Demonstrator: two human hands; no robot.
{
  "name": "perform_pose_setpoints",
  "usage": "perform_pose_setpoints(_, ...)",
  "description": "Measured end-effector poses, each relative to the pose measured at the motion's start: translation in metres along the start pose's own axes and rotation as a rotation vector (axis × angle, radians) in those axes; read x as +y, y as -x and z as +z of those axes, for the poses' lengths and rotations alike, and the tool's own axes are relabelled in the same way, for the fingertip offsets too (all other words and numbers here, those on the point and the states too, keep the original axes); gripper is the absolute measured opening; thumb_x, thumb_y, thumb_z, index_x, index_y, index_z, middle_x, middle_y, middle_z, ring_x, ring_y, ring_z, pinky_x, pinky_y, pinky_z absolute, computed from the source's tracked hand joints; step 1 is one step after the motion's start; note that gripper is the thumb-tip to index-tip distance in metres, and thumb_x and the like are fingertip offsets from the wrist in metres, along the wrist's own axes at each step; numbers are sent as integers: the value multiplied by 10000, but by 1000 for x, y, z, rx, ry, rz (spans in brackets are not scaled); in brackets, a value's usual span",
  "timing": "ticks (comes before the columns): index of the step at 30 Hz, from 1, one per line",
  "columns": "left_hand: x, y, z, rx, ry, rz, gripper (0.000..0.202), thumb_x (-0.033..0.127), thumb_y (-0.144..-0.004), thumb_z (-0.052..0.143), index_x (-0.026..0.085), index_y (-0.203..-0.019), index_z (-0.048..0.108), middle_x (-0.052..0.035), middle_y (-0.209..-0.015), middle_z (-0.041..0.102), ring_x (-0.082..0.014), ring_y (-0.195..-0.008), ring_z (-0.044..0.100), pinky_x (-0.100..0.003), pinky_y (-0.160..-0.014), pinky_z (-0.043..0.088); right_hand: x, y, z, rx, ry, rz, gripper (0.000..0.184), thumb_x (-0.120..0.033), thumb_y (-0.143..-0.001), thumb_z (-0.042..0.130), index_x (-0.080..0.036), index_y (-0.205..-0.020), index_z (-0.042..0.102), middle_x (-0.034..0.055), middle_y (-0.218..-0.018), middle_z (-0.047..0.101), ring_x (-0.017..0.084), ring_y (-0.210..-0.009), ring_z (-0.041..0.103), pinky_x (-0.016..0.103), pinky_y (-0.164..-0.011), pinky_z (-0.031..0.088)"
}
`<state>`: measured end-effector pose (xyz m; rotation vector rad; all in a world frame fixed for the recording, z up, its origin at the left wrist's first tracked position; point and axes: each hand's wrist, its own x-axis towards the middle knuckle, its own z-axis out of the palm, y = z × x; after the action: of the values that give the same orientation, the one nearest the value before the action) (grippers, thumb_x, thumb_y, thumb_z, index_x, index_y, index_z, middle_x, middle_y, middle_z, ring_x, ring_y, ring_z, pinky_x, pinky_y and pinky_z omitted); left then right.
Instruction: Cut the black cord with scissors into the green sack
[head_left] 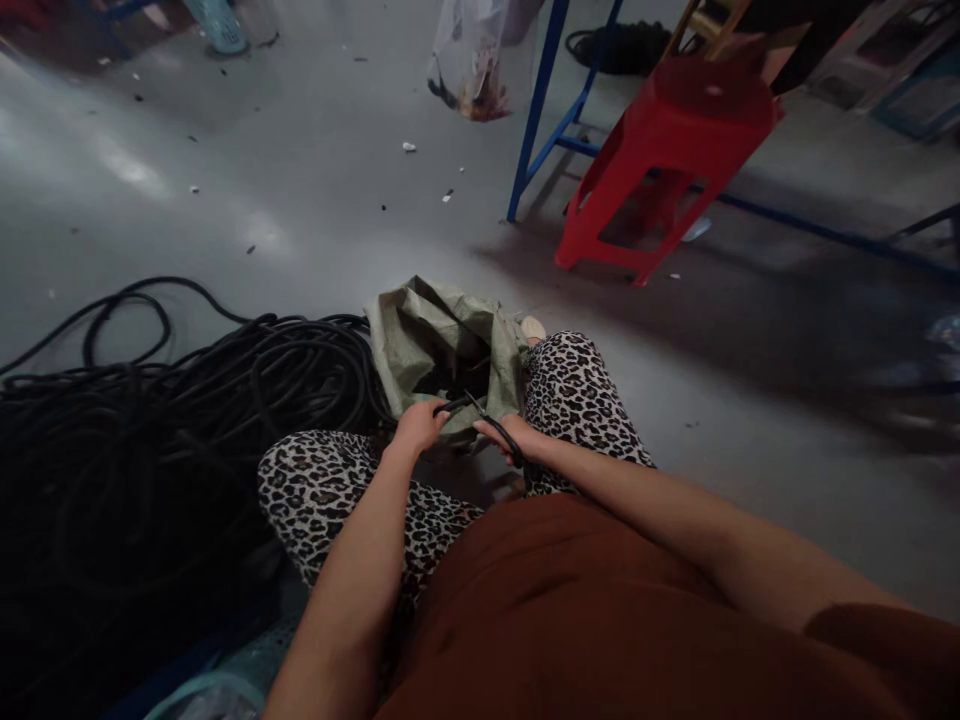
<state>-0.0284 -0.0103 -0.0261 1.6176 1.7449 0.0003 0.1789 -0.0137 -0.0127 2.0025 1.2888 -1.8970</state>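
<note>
My left hand (421, 425) is closed around a black rubber cord (452, 404), whose end points right over the sack's near rim. In my right hand (514, 437) is a pair of scissors (491, 418) with black handles, the blades aimed up and left close to the cord. Whether the blades touch the cord is too small to tell. Between my knees stands an open green woven sack (394, 345) with dark pieces (457, 380) inside. To the left, a big heap of black cord (300, 365) lies in loops on the floor.
A red plastic stool (675, 130) stands at the upper right beside a blue metal frame (536, 110). A clear plastic bag (480, 60) with scraps is at the top. Small scraps dot the grey floor (315, 180). A light-blue basket rim (202, 685) shows at lower left.
</note>
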Motion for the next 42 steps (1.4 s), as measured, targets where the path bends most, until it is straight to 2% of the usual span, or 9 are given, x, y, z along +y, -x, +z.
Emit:
perform_pose_setpoints(4,0,-1,0,25,37,-16,355,268,-974,595,188,-1282,753,-119,-1257,778,-278,-1182,697,-349,-1018,516,1,-4,1,-26,-2,-20,535,-568,-1018,641,-159,-683,558,-14,-445,530,123,-333,540,180,-310,377)
perform_pose_setpoints(9,-1,-2,0,58,56,-22,349,287,-978,595,184,-1272,754,-116,-1255,778,-268,-1172,699,-343,-1004,515,2,-7,4,-70,-120,-21,494,-480,-1081,562,-150,-713,566,20,-543,589,135,-408,584,202,-365,430)
perform_pose_setpoints(16,-1,-3,1,75,71,-24,329,288,-975,610,204,-1256,760,-94,-1236,787,-253,-1155,704,-327,-986,519,11,-18,9,-130,-148,-28,471,-523,-1052,606,-147,-767,587,33,-630,628,132,-460,598,199,-401,447)
perform_pose_setpoints(34,3,2,2,-16,41,74,323,255,-970,595,209,-1233,778,-89,-1204,796,-255,-1117,714,-331,-980,517,12,-16,6,-173,-147,-52,451,-545,-1048,602,-136,-861,632,39,-698,644,138,-516,623,198,-435,448)
perform_pose_setpoints(42,2,2,2,-39,32,105,333,235,-971,594,191,-1245,777,-108,-1231,790,-271,-1151,712,-344,-1002,521,4,-6,6,-195,-249,20,442,-533,-1036,634,-136,-844,600,14,-671,617,111,-499,600,186,-475,482)
